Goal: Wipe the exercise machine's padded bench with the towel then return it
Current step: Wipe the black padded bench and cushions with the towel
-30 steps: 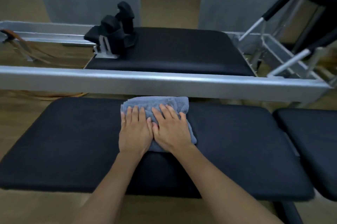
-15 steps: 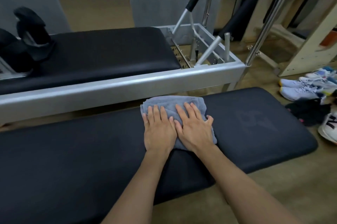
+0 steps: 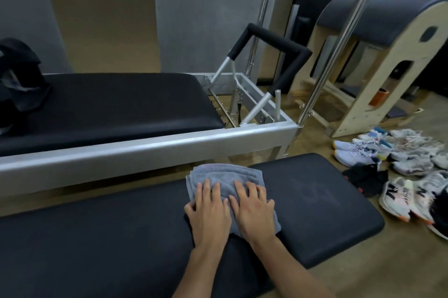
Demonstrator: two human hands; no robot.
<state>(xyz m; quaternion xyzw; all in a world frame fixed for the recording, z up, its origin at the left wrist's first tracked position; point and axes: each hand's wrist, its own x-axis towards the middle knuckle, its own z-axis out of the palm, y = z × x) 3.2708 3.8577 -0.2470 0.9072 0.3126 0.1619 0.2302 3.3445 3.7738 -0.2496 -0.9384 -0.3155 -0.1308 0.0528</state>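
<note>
A folded grey-blue towel (image 3: 223, 176) lies flat on the black padded bench (image 3: 315, 215), towards its right end. My left hand (image 3: 208, 215) and my right hand (image 3: 254, 212) press down on the towel side by side, palms flat and fingers spread. The towel's near half is hidden under my hands. A faint smeared mark shows on the padding to the right of the towel.
Behind the bench stands a reformer with a silver frame rail (image 3: 145, 152), a black carriage pad (image 3: 116, 106) and a padded foot bar (image 3: 274, 45). Several shoes (image 3: 397, 166) lie on the floor at the right. A wooden barrel apparatus (image 3: 378, 55) stands behind them.
Both hands have slid the towel to the right along the bench, towards its right end. My view has turned right, bringing the shoes and barrel apparatus into sight.
</note>
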